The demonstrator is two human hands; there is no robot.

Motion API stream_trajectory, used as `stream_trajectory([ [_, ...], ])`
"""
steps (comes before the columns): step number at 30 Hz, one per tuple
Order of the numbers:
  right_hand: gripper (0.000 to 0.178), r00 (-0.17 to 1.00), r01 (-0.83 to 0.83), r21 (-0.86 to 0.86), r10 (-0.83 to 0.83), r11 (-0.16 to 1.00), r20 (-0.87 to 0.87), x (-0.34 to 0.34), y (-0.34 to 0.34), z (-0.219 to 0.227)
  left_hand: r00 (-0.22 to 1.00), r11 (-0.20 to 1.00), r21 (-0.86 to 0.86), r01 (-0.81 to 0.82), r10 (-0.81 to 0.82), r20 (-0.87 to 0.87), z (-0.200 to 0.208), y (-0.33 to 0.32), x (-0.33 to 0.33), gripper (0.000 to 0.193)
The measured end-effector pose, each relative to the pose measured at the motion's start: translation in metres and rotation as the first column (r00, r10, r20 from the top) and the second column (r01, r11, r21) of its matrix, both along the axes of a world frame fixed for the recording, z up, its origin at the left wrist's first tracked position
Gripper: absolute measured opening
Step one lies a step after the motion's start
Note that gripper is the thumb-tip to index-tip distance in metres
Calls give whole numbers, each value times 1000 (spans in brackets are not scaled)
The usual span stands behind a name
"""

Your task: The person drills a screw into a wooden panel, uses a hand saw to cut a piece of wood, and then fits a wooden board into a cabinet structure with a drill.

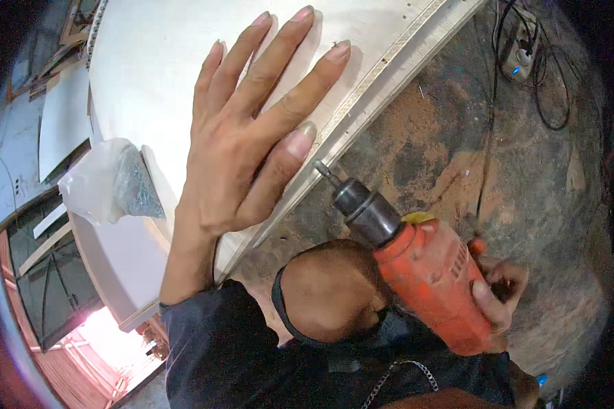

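My left hand (235,150) lies flat with spread fingers on a pale wooden panel (160,61), close to its layered edge (389,65). My right hand (501,296) is wrapped around an orange power drill (433,273), whose grip is mostly hidden. A black chuck (367,211) holds a short metal bit (326,172). The bit points up and left, its tip close to the panel's edge just below my left thumb; whether the two touch I cannot tell.
A clear plastic bag (112,180) sits left of the panel, beside another pale board (119,255). On the dusty floor (423,150) at the upper right are a power strip (520,51) and black cables (491,136). My bent knee (331,290) is below the drill.
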State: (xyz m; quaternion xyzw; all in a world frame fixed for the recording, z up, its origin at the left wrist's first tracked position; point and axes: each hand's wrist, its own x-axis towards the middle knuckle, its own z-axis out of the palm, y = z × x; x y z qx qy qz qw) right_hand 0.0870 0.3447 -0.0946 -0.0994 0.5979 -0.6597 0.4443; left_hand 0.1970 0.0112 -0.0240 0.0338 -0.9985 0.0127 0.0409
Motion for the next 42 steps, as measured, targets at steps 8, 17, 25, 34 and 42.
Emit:
stream_trajectory([
  [8, 40, 748, -203, -50, 122, 978, -652, -8, -16, 2, 993, 994, -14, -108, 109, 55, 15, 13, -2, 50],
  [17, 66, 482, -246, -112, 22, 963, -876, -8, -32, -14, 978, 922, 369, -115, 169, -119, 16, 3, 8, 45],
  [25, 70, 463, -262, -49, 81, 964, -883, -7, -25, -17, 993, 982, 179, -64, 81, -85, 15, 2, 7, 67],
  [34, 69, 661, -239, -131, 62, 962, -747, -28, -20, -21, 999, 988, 145, -42, 40, 19, 24, 6, 18, 81],
  [42, 57, 898, 344, -281, -401, 896, -181, -65, 50, -46, 989, 978, 151, -144, 147, -7, 27, 30, 7, 69],
])
